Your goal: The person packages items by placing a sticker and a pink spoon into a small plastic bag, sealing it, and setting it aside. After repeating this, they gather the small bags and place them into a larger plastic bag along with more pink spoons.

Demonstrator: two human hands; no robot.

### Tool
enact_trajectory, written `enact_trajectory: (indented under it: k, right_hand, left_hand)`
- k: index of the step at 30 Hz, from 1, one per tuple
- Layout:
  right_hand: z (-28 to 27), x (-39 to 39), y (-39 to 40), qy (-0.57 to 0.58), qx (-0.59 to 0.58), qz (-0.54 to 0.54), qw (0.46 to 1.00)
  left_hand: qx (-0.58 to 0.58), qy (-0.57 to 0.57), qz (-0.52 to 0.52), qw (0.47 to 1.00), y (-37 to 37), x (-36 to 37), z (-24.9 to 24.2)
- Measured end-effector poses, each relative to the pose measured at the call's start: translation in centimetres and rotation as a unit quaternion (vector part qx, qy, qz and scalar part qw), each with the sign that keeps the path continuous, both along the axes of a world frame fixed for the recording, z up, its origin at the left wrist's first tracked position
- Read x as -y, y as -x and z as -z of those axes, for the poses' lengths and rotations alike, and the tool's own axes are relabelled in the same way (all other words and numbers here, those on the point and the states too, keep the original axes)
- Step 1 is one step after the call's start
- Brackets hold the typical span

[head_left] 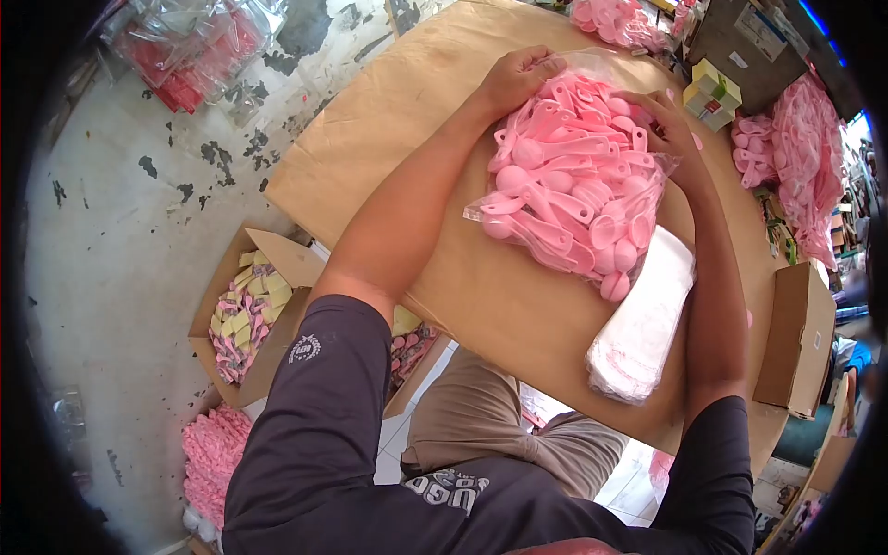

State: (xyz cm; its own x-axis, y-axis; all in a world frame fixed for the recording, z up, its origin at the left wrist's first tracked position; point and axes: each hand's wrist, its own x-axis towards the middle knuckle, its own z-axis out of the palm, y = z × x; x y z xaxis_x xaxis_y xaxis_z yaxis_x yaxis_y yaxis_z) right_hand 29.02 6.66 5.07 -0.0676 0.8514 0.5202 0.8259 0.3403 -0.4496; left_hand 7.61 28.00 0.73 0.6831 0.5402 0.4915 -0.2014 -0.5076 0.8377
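Note:
A clear plastic bag full of pink spoons [573, 176] lies on the brown-covered table [379, 120]. At its top left edge, my left hand [520, 81] has its fingers bent and pressed together on the plastic. My right hand [668, 134] is at the bag's upper right side, its fingers curled against the plastic and the spoons. A stack of flat clear plastic bags [643, 319] lies below the spoons, beside my right forearm.
An open carton [208, 356] of pink and yellow pieces stands left of the table. Small yellow boxes [712, 95] and pink bagged items [805, 157] are at the upper right. Another carton [795, 338] stands at the right edge. More pink pieces [610, 20] lie at the top.

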Motion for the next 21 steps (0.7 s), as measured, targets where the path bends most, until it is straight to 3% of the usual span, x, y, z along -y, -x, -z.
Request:
enact_trajectory:
  k: [1,3,4,6,9,11,16,18,20,21]
  right_hand:
    - [0.3,0.0,0.1,0.002,0.000,-0.001,1.000]
    - [0.9,-0.2,0.2,0.041,-0.141,0.010,0.989]
    - [1.2,-0.3,0.3,0.040,-0.139,0.015,0.989]
    - [1.2,-0.3,-0.6,-0.027,-0.003,0.074,0.997]
    - [0.5,0.2,-0.3,-0.053,0.027,0.111,0.992]
    - [-0.2,0.8,0.5,-0.040,-0.121,0.096,0.987]
    - [-0.1,0.6,-2.5,-0.136,-0.176,0.070,0.972]
    - [-0.9,1.2,-2.9,-0.178,-0.374,0.031,0.910]
    - [-0.7,1.3,-4.9,-0.210,-0.366,0.038,0.906]
    - [-0.3,1.2,-5.9,-0.225,-0.345,0.103,0.905]
  left_hand:
    - [0.000,0.002,-0.001,1.000,0.1,0.2,0.0]
    - [0.043,0.011,0.034,0.998,-0.1,0.6,-0.2]
    - [0.045,0.012,0.039,0.998,0.2,0.6,-0.1]
    - [0.036,0.019,0.029,0.999,0.3,0.6,0.0]
    - [0.048,0.056,0.052,0.996,0.8,1.4,-1.1]
    - [0.049,0.049,0.046,0.997,0.6,0.4,-0.7]
    - [0.049,0.081,0.006,0.995,0.5,-0.8,0.2]
    - [0.039,0.076,0.004,0.996,0.8,-0.8,0.1]
    - [0.028,0.071,0.001,0.997,0.7,-0.4,-0.1]
    - [0.026,0.079,-0.005,0.997,0.8,-0.1,-0.3]
